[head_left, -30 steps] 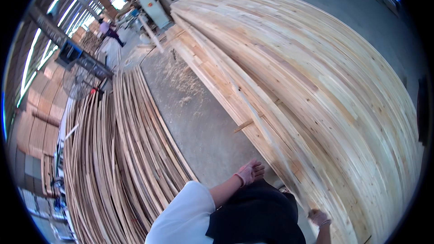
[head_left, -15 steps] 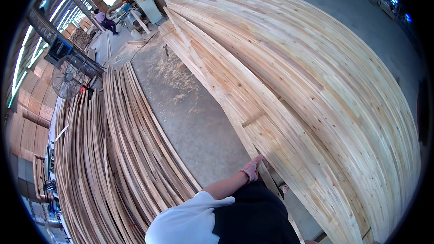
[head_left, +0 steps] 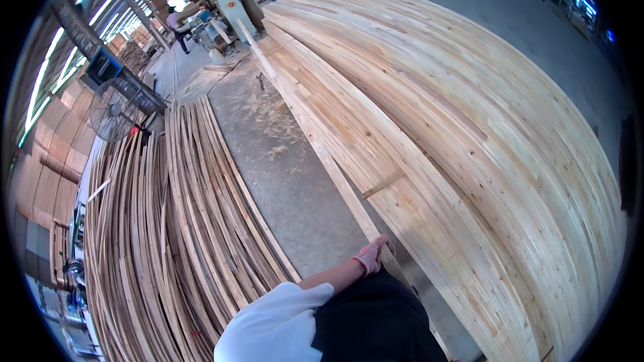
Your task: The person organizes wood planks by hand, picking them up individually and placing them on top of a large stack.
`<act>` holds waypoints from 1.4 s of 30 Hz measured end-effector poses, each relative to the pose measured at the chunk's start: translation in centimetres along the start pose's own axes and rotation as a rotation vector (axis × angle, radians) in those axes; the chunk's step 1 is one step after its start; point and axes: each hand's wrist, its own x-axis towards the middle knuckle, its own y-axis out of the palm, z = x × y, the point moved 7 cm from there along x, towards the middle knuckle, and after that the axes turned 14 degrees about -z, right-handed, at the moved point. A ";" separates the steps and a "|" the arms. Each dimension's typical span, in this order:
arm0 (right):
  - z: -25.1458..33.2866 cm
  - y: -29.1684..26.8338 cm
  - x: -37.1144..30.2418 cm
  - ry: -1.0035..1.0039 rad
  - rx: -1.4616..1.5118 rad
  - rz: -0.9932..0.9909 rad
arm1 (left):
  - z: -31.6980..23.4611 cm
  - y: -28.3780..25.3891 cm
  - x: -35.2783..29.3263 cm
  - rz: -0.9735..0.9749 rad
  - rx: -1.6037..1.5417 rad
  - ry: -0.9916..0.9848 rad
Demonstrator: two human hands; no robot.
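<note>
My left hand [head_left: 374, 256], in a pinkish work glove, is closed around a long, narrow wooden strip [head_left: 359, 209]. The strip runs from beside my body toward the far machine, along the left edge of a broad stack of pale boards [head_left: 496, 161]. Near my hand a gap separates strip and stack; farther off the strip overlaps the stack's edge. A short, darker crosspiece [head_left: 384, 185] lies on the lower boards near this edge. My right hand does not show, beyond a sliver at the bottom edge that I cannot make out.
Many long, thin strips [head_left: 201, 208] lie in a pile to my left. Between pile and stack is a concrete floor [head_left: 285, 184] with scattered sawdust. A caged fan [head_left: 114, 115] stands at the left. Beyond, a person [head_left: 177, 25] stands near a pale machine cabinet [head_left: 233, 8].
The strip in my left hand has swung left, from lying across the boards to along their edge, opening a gap near my hand. The far person has changed posture. The view has shifted slightly.
</note>
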 end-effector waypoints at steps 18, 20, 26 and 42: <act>-5.5 1.5 0.8 0.028 0.523 -0.042 | 5.8 -1.1 -1.8 -0.119 -0.111 0.006; -4.0 1.4 2.4 0.016 0.418 -0.013 | 5.8 -0.9 -4.8 -0.238 -0.120 -0.019; 8.0 -4.3 8.9 -0.228 0.136 0.128 | 11.5 -3.5 -0.3 0.528 -0.031 -0.269; 17.3 -17.3 8.9 -0.392 0.928 -0.129 | 11.3 0.7 -7.7 -0.025 0.331 -0.066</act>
